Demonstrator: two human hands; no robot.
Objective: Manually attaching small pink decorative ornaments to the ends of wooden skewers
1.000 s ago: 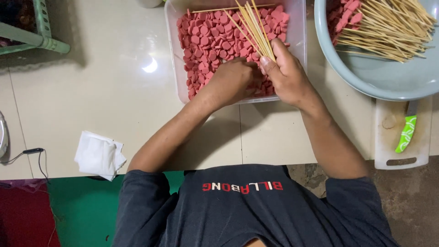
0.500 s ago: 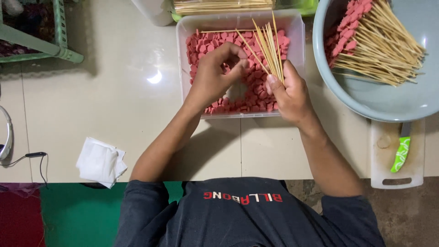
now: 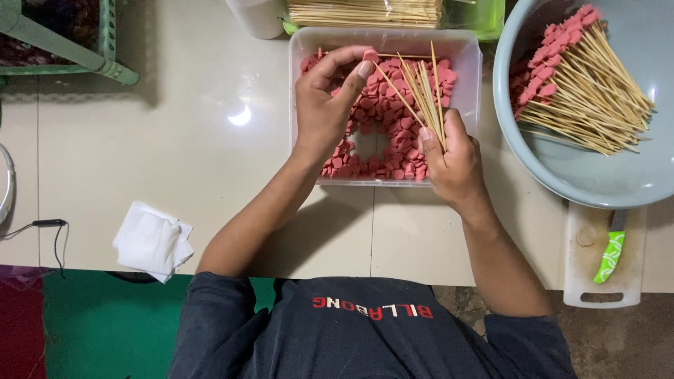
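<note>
A clear plastic tub [image 3: 300,49] on the tiled floor holds many small pink-red slices [image 3: 390,116]. My left hand [image 3: 326,105] is raised over the tub and pinches one pink slice [image 3: 371,56] between thumb and fingertips, right at the tip of a skewer. My right hand [image 3: 453,161] rests at the tub's near right corner, gripping a bundle of thin bamboo skewers [image 3: 421,95] that fan upward over the slices.
A grey-blue basin [image 3: 597,175] at right holds several skewers loaded with pink slices. A white cutting board with a green-handled knife [image 3: 609,256] lies below it. A packet of skewers [image 3: 365,12] sits behind the tub, a folded white cloth [image 3: 151,241] at lower left, a green crate [image 3: 67,38] upper left.
My left hand has lifted out of the slices with one piece and brought it to a skewer tip. The right hand with the skewer bundle has shifted slightly toward me.
</note>
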